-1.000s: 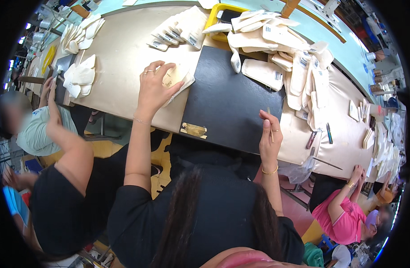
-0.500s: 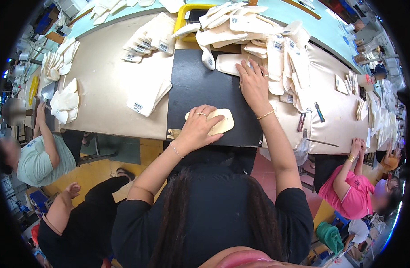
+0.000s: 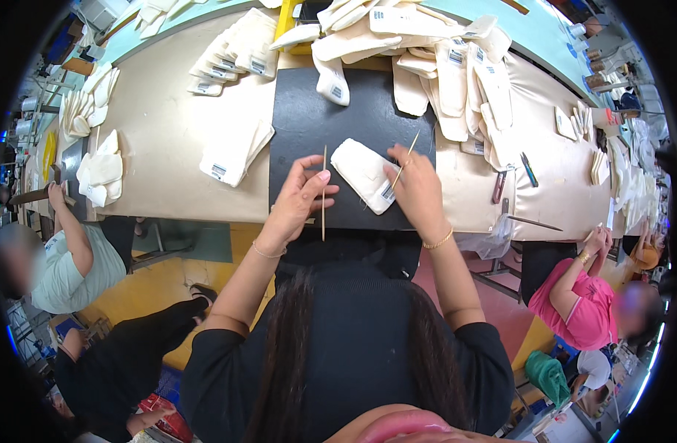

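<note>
A cream-white padded fabric piece [image 3: 357,170] with a dark printed patch near one end lies slanted on the black mat [image 3: 298,111], between my hands. Left of it, my left hand [image 3: 298,203] holds a thin wooden stick [image 3: 324,221] nearly upright in the picture, with the fingers curled about it. My right hand [image 3: 418,188] pinches a second thin stick [image 3: 409,153], which leans over the fabric piece's right side. The fingers of this hand are at the edge of the piece; whether they also grip it I cannot tell.
A heap of similar fabric pieces [image 3: 453,81] spills from a yellow bin [image 3: 285,21] at the back. Smaller stacks [image 3: 239,151] lie left. Cutters [image 3: 499,187], a pen-like tool [image 3: 529,170] and a long pointed blade [image 3: 534,222] lie right. Co-workers sit at both sides.
The fabric piece by my right hand has come nearer, to the mat's middle. My left hand has lifted off a rounded cream piece, which I no longer see, and now holds a stick.
</note>
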{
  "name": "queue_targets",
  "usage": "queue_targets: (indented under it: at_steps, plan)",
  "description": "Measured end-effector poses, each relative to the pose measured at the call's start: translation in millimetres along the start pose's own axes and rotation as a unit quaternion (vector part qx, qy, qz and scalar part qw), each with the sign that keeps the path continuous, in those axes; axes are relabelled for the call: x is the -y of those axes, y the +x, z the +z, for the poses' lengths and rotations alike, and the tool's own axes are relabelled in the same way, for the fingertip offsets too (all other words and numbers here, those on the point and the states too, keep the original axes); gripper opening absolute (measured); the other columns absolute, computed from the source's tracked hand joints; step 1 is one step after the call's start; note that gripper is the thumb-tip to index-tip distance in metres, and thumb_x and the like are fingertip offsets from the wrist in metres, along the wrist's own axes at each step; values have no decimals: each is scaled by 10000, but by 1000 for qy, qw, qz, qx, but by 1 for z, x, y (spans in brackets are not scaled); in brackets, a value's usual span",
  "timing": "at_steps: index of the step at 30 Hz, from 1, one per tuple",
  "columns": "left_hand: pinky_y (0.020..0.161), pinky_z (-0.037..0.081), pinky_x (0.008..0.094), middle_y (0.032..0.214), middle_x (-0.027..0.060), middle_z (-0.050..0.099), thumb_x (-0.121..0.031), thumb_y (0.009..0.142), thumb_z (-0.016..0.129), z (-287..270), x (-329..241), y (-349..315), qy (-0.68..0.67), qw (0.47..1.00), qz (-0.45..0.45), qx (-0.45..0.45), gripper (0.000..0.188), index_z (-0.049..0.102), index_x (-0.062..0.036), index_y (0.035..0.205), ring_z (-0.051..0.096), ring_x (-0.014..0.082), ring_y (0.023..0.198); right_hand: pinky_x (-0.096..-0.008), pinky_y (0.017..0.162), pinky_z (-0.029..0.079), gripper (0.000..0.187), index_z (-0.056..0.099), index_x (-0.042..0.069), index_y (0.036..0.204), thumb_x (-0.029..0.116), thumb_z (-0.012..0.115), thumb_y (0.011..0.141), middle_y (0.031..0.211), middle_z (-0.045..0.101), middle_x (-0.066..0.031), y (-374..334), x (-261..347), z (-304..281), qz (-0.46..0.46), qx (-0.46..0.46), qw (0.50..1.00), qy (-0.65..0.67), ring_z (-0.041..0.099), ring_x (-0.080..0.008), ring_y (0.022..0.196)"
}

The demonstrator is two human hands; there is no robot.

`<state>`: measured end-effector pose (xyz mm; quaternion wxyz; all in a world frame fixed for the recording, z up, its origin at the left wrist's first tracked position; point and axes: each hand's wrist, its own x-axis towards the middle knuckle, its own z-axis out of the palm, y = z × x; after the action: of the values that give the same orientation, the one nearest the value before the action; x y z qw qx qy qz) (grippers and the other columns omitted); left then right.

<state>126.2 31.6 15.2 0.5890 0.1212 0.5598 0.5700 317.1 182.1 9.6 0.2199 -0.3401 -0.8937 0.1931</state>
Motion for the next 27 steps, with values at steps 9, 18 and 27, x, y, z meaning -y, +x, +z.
queue_targets:
  at_steps: [9, 18, 27]
  plan:
    - [996, 507, 399, 1203, 133, 571, -266, 901, 777, 20, -17, 23, 275, 947, 165, 11, 563, 544, -17, 1349, 607, 271, 1116, -431, 738, 526, 167, 706, 19, 1009, 149, 727, 905, 862, 699, -145, -58, 25, -13, 110, 40, 986, 121, 665, -330, 775]
    - [1049, 431, 490, 1273, 210, 556, -273, 772, 843, 51, 19, -10, 623, 711, 324, -43, 566, 649, -74, 1265, 537, 387, 1206, -375, 842, 518, 208, 670, 4, 1153, 52, 636, 954, 1052, 714, -127, -37, 0, -6, 134, -4, 974, 184, 640, -287, 922]
    - [1065, 380, 494, 1345, 174, 563, -290, 765, 850, 43, 27, -1, 664, 671, 330, 0, 578, 660, -122, 1285, 511, 365, 1246, -361, 801, 508, 196, 676, 27, 1158, 59, 621, 973, 1006, 693, -121, -58, -3, -10, 113, 39, 978, 168, 613, -269, 880]
